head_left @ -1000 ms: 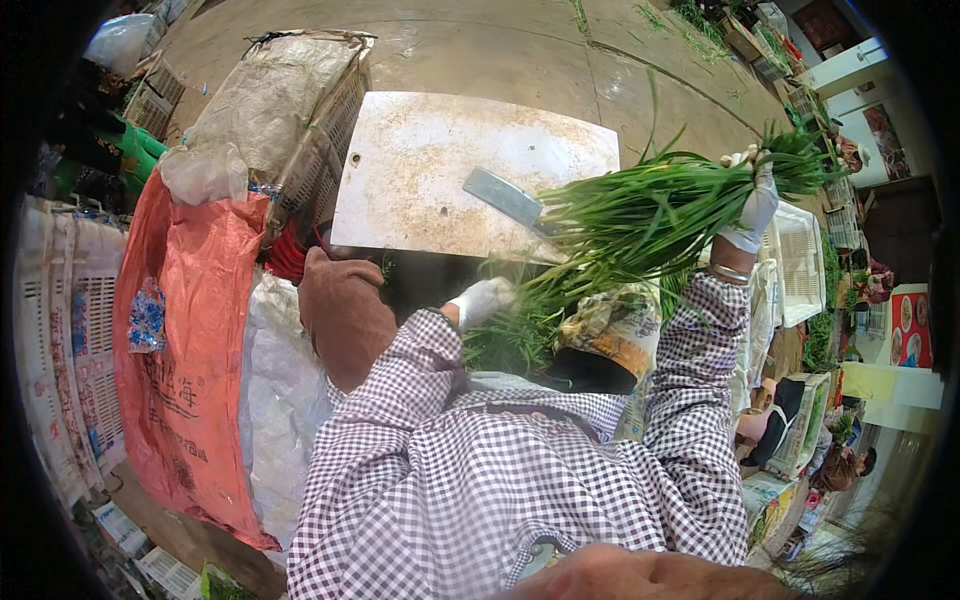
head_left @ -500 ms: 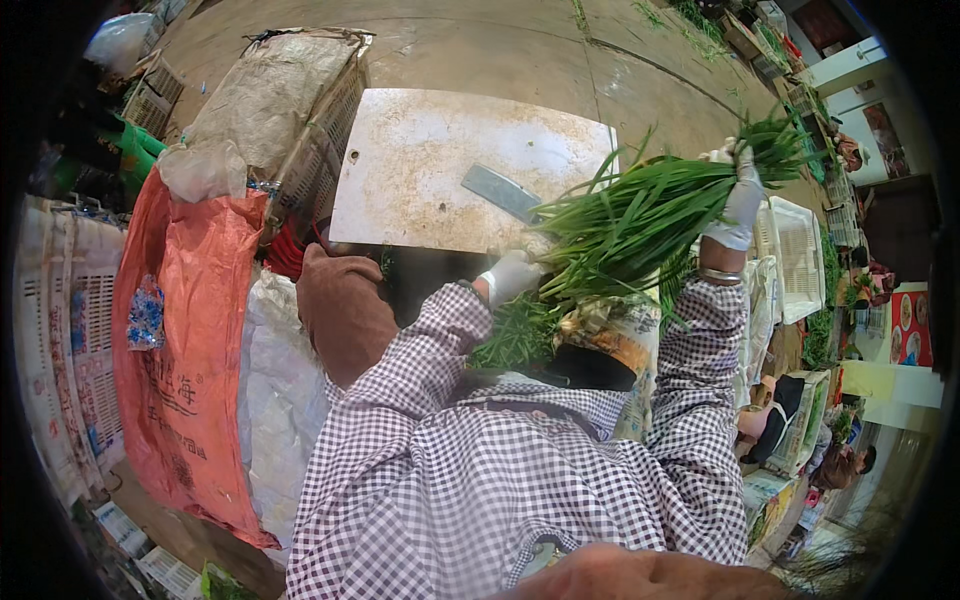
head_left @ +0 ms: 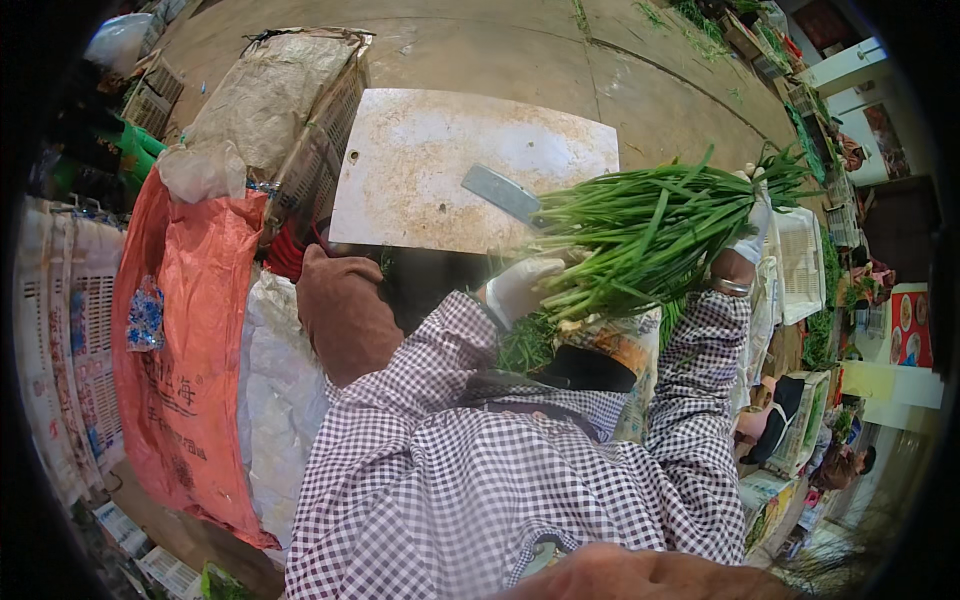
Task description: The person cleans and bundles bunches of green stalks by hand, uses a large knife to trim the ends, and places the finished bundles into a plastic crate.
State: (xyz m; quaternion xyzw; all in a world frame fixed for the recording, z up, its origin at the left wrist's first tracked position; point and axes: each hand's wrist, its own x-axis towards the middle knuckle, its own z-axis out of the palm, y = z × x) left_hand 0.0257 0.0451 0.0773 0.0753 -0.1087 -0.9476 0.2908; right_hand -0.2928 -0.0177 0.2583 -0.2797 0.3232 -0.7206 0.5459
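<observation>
A long bunch of green garlic chives [head_left: 640, 225] stretches between my two white-gloved hands, above the right front corner of the white board [head_left: 400, 150]. My right hand [head_left: 752, 222] is closed round the leafy end, at the far right. At the pale stem ends, my left hand [head_left: 525, 285] has its fingers closed against the stalks; the fingertips are partly hidden by them. A flat grey metal blade [head_left: 497, 192] lies on the board, its right end hidden under the chives. More greens [head_left: 527, 345] show below my left hand.
An orange woven sack [head_left: 195, 340] and a brown cloth bundle [head_left: 345, 312] are left of me. A crate covered with a pale sack [head_left: 270, 100] stands beside the board. To the right is a white plastic crate [head_left: 798, 262]. Further right, other people sit among crates and greens.
The bunch now lies more level and its stalks look more even. My left hand has shifted slightly right and toward me; my right hand has moved slightly right and toward me.
</observation>
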